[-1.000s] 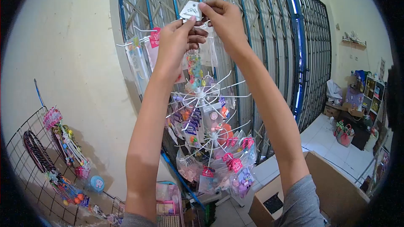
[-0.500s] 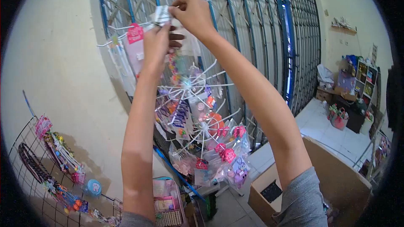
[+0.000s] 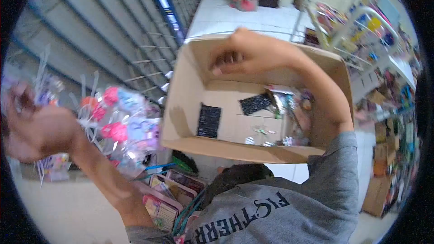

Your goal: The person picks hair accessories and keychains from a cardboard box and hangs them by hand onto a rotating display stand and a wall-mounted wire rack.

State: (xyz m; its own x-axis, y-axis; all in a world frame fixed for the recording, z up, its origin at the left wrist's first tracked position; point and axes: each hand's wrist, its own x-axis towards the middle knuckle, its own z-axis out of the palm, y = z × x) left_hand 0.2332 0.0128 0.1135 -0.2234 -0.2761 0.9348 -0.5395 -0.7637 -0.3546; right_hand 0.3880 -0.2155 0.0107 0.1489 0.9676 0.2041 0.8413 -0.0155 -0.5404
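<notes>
My right hand (image 3: 246, 56) hovers over the open cardboard box (image 3: 190, 86), its fingers curled in with nothing visible in them. Inside the box lie two black packs (image 3: 209, 120) and several small shiny accessories (image 3: 289, 108). My left hand (image 3: 38, 129) is raised at the far left and blurred, close against the white wire display rack (image 3: 92, 90) hung with pink and blue packets (image 3: 118, 117). Whether it holds anything is unclear. My grey printed shirt (image 3: 271, 208) fills the bottom of the view.
A blue folding metal gate (image 3: 113, 31) runs behind the rack. Below the rack sit pink packaged goods (image 3: 167, 194). White tiled floor (image 3: 235, 16) lies beyond the box, with baskets and another wire rack of colourful items (image 3: 357, 22) at the right, plus cardboard boxes (image 3: 377, 190).
The view has swung down from the rack top to the box. My right hand has left the white card on the rack and come over the box. My left hand stays by the rack.
</notes>
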